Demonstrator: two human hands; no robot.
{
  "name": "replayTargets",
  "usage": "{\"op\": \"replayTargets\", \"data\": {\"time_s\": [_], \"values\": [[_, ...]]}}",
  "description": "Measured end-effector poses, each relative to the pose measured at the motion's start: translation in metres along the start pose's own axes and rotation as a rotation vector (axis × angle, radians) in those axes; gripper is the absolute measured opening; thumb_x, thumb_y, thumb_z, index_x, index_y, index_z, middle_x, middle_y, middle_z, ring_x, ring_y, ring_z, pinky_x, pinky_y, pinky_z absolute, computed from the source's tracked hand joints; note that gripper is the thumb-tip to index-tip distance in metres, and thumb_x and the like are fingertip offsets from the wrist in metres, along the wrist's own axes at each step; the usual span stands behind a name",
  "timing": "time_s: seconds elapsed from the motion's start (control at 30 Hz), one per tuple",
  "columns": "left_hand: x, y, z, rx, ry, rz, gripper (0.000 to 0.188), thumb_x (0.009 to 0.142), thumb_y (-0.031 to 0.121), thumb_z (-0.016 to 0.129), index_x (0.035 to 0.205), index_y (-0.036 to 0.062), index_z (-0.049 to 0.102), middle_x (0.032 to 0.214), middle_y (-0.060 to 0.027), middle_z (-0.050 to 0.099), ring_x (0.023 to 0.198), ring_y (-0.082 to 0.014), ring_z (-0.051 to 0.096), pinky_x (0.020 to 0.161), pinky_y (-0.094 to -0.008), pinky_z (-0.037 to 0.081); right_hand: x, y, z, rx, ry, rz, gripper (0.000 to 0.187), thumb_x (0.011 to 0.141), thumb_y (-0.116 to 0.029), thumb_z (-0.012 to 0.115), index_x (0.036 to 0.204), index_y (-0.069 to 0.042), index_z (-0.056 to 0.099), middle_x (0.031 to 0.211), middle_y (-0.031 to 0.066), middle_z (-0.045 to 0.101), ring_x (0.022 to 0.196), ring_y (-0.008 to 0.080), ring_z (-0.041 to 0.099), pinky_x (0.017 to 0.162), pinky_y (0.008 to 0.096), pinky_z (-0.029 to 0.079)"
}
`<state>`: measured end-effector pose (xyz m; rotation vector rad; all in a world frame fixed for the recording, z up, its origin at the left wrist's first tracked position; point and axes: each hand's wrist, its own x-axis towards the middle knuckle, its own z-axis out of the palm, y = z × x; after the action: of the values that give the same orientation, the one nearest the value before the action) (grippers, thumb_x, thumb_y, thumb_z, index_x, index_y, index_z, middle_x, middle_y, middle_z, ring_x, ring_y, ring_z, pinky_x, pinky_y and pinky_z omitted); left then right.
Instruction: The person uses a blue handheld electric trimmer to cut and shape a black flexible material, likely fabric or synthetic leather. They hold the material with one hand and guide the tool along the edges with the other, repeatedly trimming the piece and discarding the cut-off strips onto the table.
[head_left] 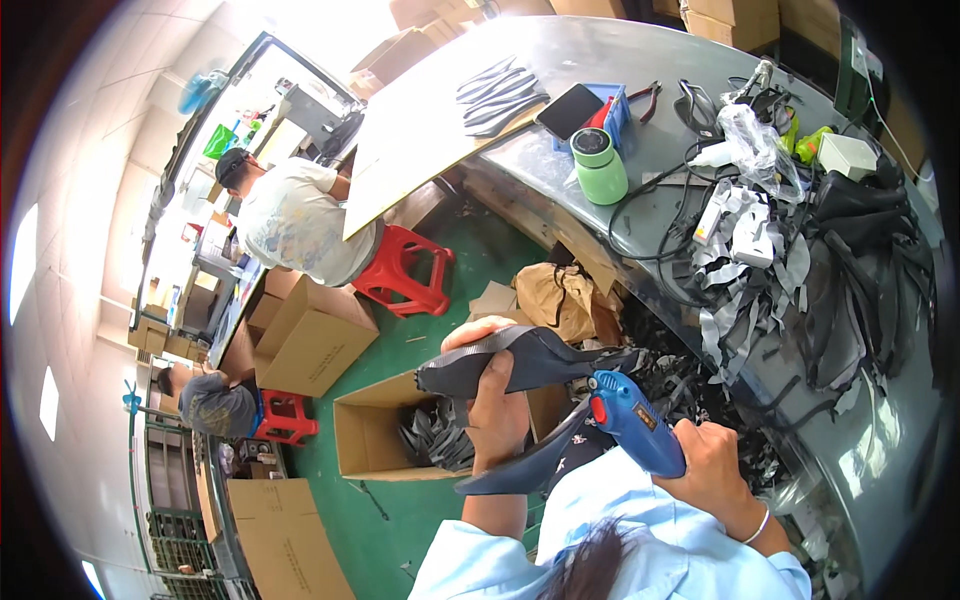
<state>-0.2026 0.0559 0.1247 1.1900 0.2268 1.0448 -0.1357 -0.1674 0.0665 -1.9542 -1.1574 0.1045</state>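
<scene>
My left hand (497,405) is closed round a black padded strap-like piece (535,360) with a ribbed edge, held up in front of me. A dark curved flap (530,470) hangs below it; whether it belongs to the same piece I cannot tell. In my right hand (712,470) is a blue cordless power tool (640,428) with a red button. Its head touches or nearly touches the right end of the black piece; its tip is hidden. Beneath my left hand stands an open cardboard box (375,430) with dark curved pieces (435,435) inside.
A metal table (640,235) curves along the right, bearing black and grey scraps (740,300), a green bottle (600,175), a blue bin (618,115) and a phone (570,110). Two people sit on red stools (405,270) at left, near cardboard boxes (315,340).
</scene>
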Motion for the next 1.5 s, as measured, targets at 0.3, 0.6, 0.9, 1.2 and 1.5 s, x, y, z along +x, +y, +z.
{"op": "replayTargets", "data": {"time_s": [0.3, 0.6, 0.9, 1.2, 1.5], "values": [[-0.018, -0.015, 0.010, -0.050, -0.014, 0.047, 0.035, 0.077, 0.008, 0.055, 0.111, 0.0090, 0.046, 0.106, -0.0125, 0.049, 0.099, -0.0207, 0.048, 0.090, -0.0340, 0.042, 0.001, -0.004, -0.004, 0.067, 0.002, 0.009, 0.028, 0.056, -0.014, 0.073, 0.068, -0.007, 0.048, 0.053, 0.0076, 0.052, 0.046, 0.0269, 0.054, 0.048, 0.0344, 0.042], [-0.032, -0.022, 0.017, -0.134, 0.017, 0.071, 0.037, 0.075, 0.004, 0.053, 0.111, 0.0086, 0.045, 0.107, -0.0136, 0.048, 0.104, -0.0237, 0.049, 0.092, -0.0378, 0.043, 0.005, -0.012, -0.003, 0.171, 0.034, 0.006, 0.028, 0.056, -0.014, 0.072, 0.068, -0.006, 0.049, 0.052, 0.0069, 0.052, 0.044, 0.0258, 0.054, 0.046, 0.0333, 0.042], [-0.039, -0.013, 0.027, -0.099, 0.064, -0.052, 0.038, 0.073, 0.005, 0.052, 0.110, 0.0061, 0.046, 0.112, -0.0159, 0.050, 0.106, -0.0258, 0.050, 0.095, -0.0393, 0.041, 0.009, -0.016, -0.002, 0.106, 0.059, -0.003, 0.031, 0.058, -0.014, 0.074, 0.067, -0.007, 0.045, 0.053, 0.0081, 0.050, 0.045, 0.0269, 0.052, 0.046, 0.0349, 0.040], [-0.027, 0.017, 0.020, 0.046, -0.042, -0.394, 0.036, 0.075, -0.002, 0.051, 0.111, 0.0005, 0.046, 0.109, -0.0126, 0.055, 0.102, -0.0195, 0.053, 0.094, -0.0317, 0.042, 0.009, -0.017, -0.005, -0.163, 0.095, -0.075, 0.035, 0.063, -0.018, 0.077, 0.067, -0.007, 0.044, 0.055, 0.0065, 0.048, 0.049, 0.0245, 0.052, 0.051, 0.0345, 0.039], [-0.017, 0.018, 0.011, 0.393, -0.323, -0.460, 0.033, 0.081, -0.006, 0.051, 0.112, 0.0038, 0.051, 0.104, -0.0057, 0.057, 0.096, -0.0116, 0.053, 0.089, -0.0249, 0.041, 0.006, -0.015, -0.004, -0.114, 0.073, -0.081, 0.035, 0.064, -0.020, 0.077, 0.067, -0.006, 0.044, 0.055, 0.0068, 0.047, 0.048, 0.0245, 0.052, 0.050, 0.0345, 0.039]]}}
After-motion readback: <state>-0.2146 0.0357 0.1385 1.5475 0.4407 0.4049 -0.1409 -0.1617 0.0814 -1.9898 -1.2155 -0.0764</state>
